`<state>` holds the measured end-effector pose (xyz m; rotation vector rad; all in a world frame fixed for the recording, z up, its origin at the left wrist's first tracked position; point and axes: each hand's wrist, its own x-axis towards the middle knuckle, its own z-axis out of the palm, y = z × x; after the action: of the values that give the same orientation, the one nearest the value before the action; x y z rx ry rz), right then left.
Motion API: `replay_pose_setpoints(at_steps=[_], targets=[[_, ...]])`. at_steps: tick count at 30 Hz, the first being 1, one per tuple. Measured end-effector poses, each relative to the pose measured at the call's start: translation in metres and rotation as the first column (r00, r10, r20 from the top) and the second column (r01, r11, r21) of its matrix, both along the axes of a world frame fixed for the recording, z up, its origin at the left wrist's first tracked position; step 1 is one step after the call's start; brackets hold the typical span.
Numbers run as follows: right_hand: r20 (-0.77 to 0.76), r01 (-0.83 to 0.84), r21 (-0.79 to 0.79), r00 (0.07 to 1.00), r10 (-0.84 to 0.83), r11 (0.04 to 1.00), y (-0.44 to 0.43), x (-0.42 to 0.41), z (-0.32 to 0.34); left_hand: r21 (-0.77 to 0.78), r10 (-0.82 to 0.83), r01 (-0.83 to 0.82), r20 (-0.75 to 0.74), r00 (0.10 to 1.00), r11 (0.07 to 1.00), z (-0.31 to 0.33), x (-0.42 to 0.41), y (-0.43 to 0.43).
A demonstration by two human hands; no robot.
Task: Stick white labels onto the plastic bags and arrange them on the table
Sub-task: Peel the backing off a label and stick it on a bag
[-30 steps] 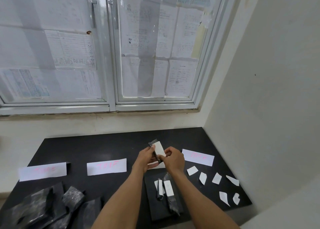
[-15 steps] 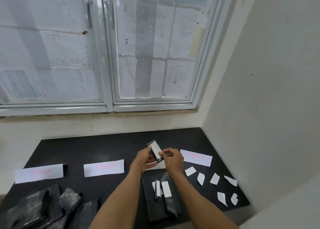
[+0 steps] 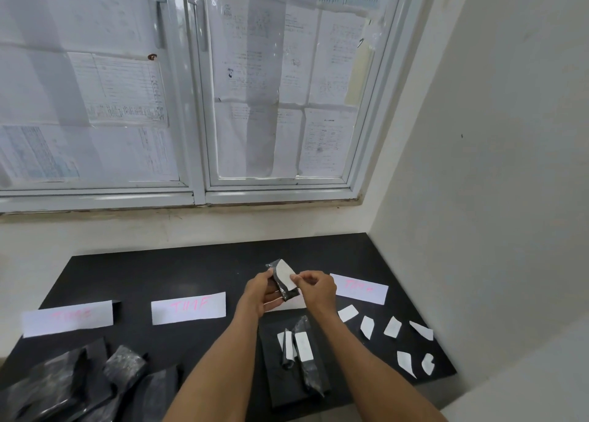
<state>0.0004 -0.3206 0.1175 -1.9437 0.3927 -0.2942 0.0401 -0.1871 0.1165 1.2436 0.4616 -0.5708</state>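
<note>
Plastic bag (image 3: 280, 286), small and black, is held above the middle of a dark bench (image 3: 191, 268) as a person fits a white label (image 3: 284, 273) to its face. The left hand (image 3: 259, 292) has its grip curled round the plastic bag from the 9 o'clock side. The right hand (image 3: 317, 289), at 3 o'clock, pinches the label's edge between thumb and forefinger. Toward 6 o'clock from the hands, two labelled bags (image 3: 310, 374) lie side by side on a flat black pad (image 3: 280, 389). Six loose labels (image 3: 366, 327) are spread over the bench at 4 o'clock, each apart from the others. A heap of black bags (image 3: 63, 386) sits at 8 o'clock by the near edge. Three paper strips (image 3: 188, 308) with pink writing lie in a row across the bench from 9 o'clock to 3 o'clock. At 12 o'clock, a window (image 3: 197, 103) is covered with printed sheets.
</note>
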Motion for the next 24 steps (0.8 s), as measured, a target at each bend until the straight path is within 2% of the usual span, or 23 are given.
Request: replay_pose_setpoints(at_steps=[3, 15, 24], targets=[[-0.047, 0.009, 0.045, 0.999, -0.007, 0.999, 0.000, -0.001, -0.005, -0.026, -0.035, 0.035, 0.009, 0.999, 0.999, 0.005, -0.003, -0.002], [-0.068, 0.076, 0.053, 0.995, -0.072, 0.996, 0.003, -0.005, -0.007, -0.134, -0.058, 0.061, 0.024, 0.998, 0.989, 0.014, -0.012, -0.004], [-0.090, 0.120, 0.022, 0.989, -0.117, 0.993, 0.003, -0.004, -0.006, -0.087, -0.142, 0.152, 0.120, 0.983, 0.985, 0.006, -0.010, -0.004]])
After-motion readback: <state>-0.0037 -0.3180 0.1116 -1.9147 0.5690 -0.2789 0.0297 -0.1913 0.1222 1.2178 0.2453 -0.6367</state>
